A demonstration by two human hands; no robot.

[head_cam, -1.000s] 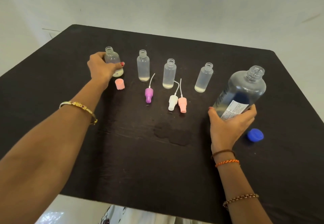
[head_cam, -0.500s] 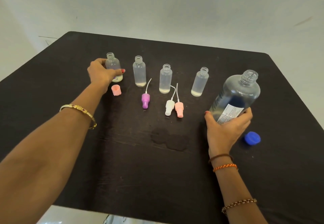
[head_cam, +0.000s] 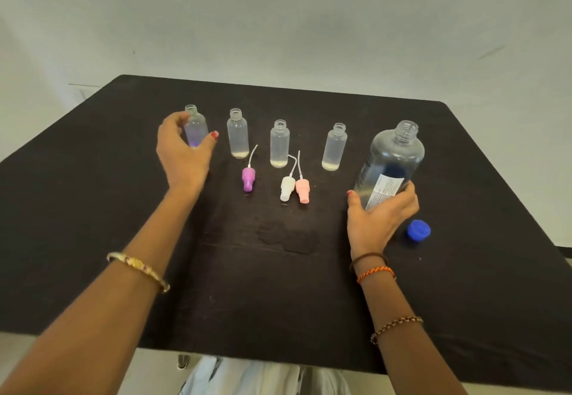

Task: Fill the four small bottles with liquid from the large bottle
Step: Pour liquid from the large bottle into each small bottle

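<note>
A person stands at a black counter (head_cam: pixel 93 209) with both arms reaching out over it.

The left hand (head_cam: pixel 182 153) holds the first small bottle (head_cam: pixel 195 125), the one farthest to the left in the row. The fingers (head_cam: pixel 175 119) curl around its far side and the thumb (head_cam: pixel 212 137) comes up on the near side, so the bottle sits between them. This bottle looks lifted off the counter and is upright. It is hard to tell how much liquid is inside it.

Three more small bottles stand upright in a line to the right: the second small bottle (head_cam: pixel 237 134), the third small bottle (head_cam: pixel 279 144) and the fourth small bottle (head_cam: pixel 334 147). All have their tops off. Each has a little pale liquid at the bottom.

The right hand (head_cam: pixel 377 221) grips the large bottle (head_cam: pixel 391 159) low down, with its fingers wrapped around the white label. The large bottle is open at the top and leans a bit to the right. It is clear and looks mostly empty near the top.

Three spray tops lie on the counter in front of the row: a purple spray top (head_cam: pixel 248 178), a white spray top (head_cam: pixel 287 187) and a pink spray top (head_cam: pixel 302 188). The white and pink ones touch. A blue cap (head_cam: pixel 418 230) lies just right of the right hand.
</note>
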